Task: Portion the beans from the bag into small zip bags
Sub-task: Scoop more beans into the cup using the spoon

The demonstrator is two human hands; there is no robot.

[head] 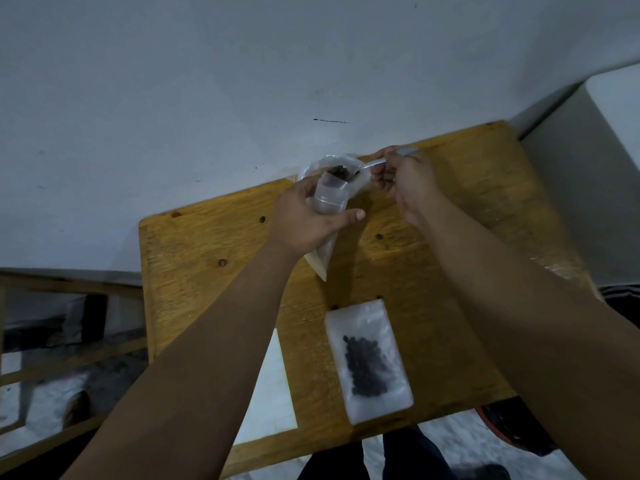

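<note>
While left grip (pixel 304 220) clasps the small zip bag (pixel 329 200), mouth tilted up toward the far edge of the surface (pixel 207 271), I note right grip (pixel 405 178) pinching the spoon (pixel 375 163) just right of it. The handle runs rightward, the bowl seemingly at the mouth among beans (pixel 337 172).

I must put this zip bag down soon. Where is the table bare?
Bare wood: left of the left hand up to the table edge, and the far right corner beyond the right hand. Crowded: the far edge, where hands, zip bag, bean bag and spoon meet.
</note>
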